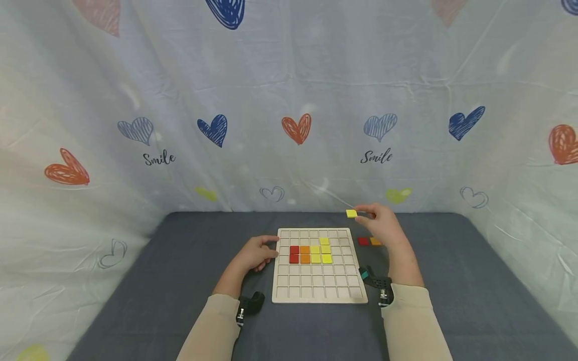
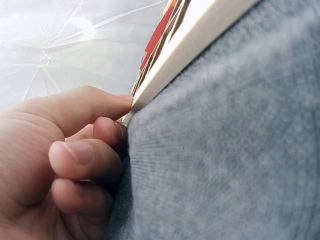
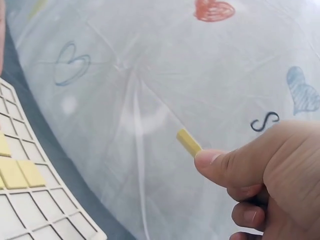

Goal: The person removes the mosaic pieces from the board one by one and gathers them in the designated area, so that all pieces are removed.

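My right hand (image 1: 383,226) pinches a yellow square tile (image 1: 351,213) between thumb and fingers, raised beyond the board's far right corner. In the right wrist view the tile (image 3: 189,143) sticks out past the thumb tip. A pale wooden grid board (image 1: 300,293) lies flat on the table. Red tiles (image 1: 294,249), orange tiles (image 1: 304,258) and several yellow tiles (image 1: 326,258) sit in its cells. My left hand (image 1: 254,254) touches the board's left edge with fingertip and thumb. Up close, one straight digit (image 2: 95,106) meets that edge while other fingers bend loosely below.
A loose red tile (image 1: 363,241) and an orange tile (image 1: 375,241) lie right of the board, below my right hand. Dark grey cloth (image 1: 180,271) covers the table. Behind it hangs a pale curtain (image 1: 253,165) printed with hearts.
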